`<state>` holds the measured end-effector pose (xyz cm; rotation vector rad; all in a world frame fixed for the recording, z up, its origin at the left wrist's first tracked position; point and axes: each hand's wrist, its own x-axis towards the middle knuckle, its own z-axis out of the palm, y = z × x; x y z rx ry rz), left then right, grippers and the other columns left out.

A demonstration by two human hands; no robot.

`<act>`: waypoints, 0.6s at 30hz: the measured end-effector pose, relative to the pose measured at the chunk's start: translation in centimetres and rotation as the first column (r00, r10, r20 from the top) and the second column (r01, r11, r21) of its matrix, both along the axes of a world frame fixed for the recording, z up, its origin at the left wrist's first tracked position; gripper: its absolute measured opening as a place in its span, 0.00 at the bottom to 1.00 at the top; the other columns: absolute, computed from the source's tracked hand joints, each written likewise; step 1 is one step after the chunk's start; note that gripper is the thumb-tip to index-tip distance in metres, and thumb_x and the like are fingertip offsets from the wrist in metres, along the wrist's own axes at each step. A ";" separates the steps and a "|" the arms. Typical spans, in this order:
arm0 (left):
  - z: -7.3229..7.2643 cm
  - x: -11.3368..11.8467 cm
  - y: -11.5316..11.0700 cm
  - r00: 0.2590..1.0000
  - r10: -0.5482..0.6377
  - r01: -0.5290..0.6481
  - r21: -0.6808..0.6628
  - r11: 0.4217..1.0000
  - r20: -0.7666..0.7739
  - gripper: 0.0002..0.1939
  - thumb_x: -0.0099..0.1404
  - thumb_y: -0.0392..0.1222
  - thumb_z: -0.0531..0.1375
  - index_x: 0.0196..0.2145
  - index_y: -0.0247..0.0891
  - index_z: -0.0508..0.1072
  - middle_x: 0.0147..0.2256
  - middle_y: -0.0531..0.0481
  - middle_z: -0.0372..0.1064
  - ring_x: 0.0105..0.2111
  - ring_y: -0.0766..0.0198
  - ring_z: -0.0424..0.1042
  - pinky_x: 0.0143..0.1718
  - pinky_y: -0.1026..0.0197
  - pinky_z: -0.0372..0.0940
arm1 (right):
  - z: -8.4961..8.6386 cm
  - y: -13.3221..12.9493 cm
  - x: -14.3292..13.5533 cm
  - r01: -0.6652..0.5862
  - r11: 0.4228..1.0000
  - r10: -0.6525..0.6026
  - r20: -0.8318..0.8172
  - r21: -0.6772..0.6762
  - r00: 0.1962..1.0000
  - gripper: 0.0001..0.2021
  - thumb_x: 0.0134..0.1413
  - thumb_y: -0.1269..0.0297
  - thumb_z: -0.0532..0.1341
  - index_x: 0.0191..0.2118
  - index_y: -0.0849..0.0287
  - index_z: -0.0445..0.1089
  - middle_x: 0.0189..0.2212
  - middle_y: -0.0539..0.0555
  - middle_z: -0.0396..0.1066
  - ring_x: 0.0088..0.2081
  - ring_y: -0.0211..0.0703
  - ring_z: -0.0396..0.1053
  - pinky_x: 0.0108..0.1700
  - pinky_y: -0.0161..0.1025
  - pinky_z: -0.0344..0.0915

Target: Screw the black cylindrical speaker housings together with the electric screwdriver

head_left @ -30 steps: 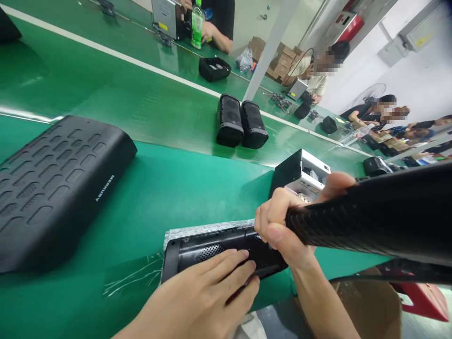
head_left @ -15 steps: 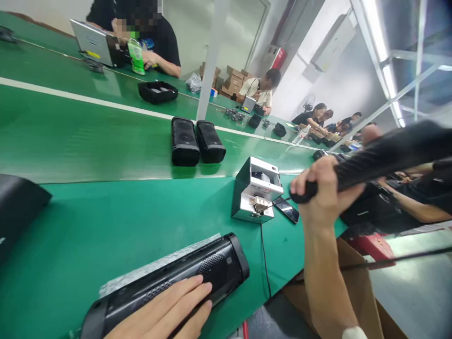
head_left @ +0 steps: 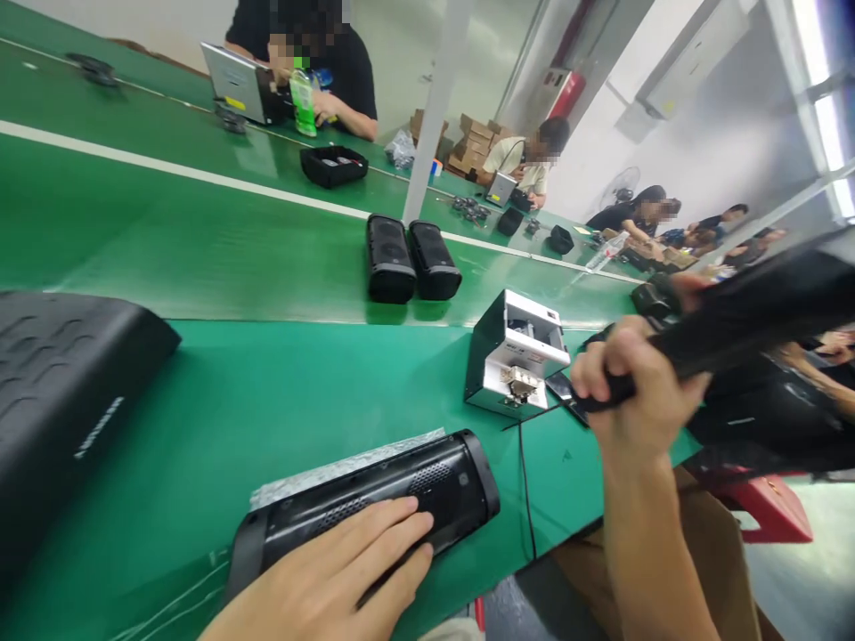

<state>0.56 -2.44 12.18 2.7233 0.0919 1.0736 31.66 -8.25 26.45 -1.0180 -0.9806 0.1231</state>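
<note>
A black speaker (head_left: 401, 507) with perforated patches lies on the green mat at the bottom of the view. My left hand (head_left: 334, 570) rests flat on top of it, fingers stretched out. At the right, my right hand (head_left: 634, 383) is raised above the mat, its fingers wrapped around the narrow end of a long black object (head_left: 754, 307). Blur hides what kind of object this is. Just left of that hand stands a small silver-and-black machine (head_left: 517, 356), like a screw feeder, with a phone (head_left: 567, 396) beside it.
A large black case (head_left: 80, 383) occupies the left. Two black speakers (head_left: 391, 258) stand on the bench beyond, by a white post (head_left: 437, 107). A cable (head_left: 526, 490) crosses the mat's right side. Below are a cardboard box (head_left: 708, 552) and a red stool (head_left: 768, 507). Co-workers (head_left: 321, 80) sit opposite.
The whole scene has shifted rightward in view, showing more of the black case at the left. My left hand stays on the speaker, and my right hand keeps its hold on the long black object.
</note>
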 end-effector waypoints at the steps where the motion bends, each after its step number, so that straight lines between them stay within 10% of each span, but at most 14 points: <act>1: 0.5 0.0 0.0 0.999 -0.014 0.014 0.009 1.000 -0.032 0.19 0.88 0.34 0.56 0.57 0.43 0.88 0.60 0.55 0.88 0.61 0.64 0.86 0.77 0.62 0.67 | 0.8 0.0 -1.1 -0.008 1.000 0.009 -0.011 0.025 1.000 0.14 0.59 0.71 0.76 0.31 0.54 0.71 0.24 0.39 0.62 0.14 0.29 0.59 0.17 0.32 0.62; 7: 1.4 0.2 -0.9 0.994 0.005 -0.011 -0.061 0.998 -0.105 0.12 0.85 0.36 0.64 0.59 0.41 0.86 0.61 0.50 0.87 0.62 0.58 0.86 0.71 0.56 0.76 | 4.3 2.6 -9.4 -0.301 0.953 0.297 -0.075 -0.036 0.952 0.21 0.63 0.68 0.74 0.23 0.55 0.65 0.22 0.42 0.58 0.13 0.29 0.53 0.13 0.39 0.61; 10: 1.0 0.4 -1.5 0.998 0.018 -0.024 -0.098 0.995 -0.055 0.10 0.86 0.38 0.63 0.58 0.40 0.85 0.61 0.50 0.87 0.63 0.58 0.85 0.72 0.56 0.75 | 3.7 4.3 -12.5 -0.457 0.889 0.453 -0.094 -0.022 0.887 0.07 0.64 0.71 0.74 0.38 0.49 0.80 0.24 0.40 0.65 0.12 0.30 0.54 0.14 0.37 0.63; 12: 0.9 0.5 -1.7 0.999 0.017 -0.020 -0.093 0.995 -0.040 0.11 0.88 0.40 0.62 0.57 0.39 0.84 0.61 0.50 0.87 0.63 0.59 0.84 0.73 0.56 0.74 | 2.9 5.0 -13.6 -0.499 0.867 0.496 -0.096 -0.001 0.863 0.15 0.63 0.74 0.75 0.47 0.43 0.82 0.26 0.38 0.67 0.13 0.30 0.56 0.14 0.35 0.65; 18: 1.1 0.7 -1.3 0.997 0.027 -0.028 -0.004 1.000 -0.075 0.11 0.87 0.44 0.63 0.57 0.38 0.84 0.60 0.52 0.87 0.63 0.59 0.83 0.73 0.57 0.70 | 1.4 5.0 -14.0 -0.494 0.865 0.482 -0.123 -0.090 0.867 0.14 0.68 0.74 0.71 0.44 0.41 0.79 0.28 0.38 0.71 0.16 0.33 0.64 0.17 0.36 0.71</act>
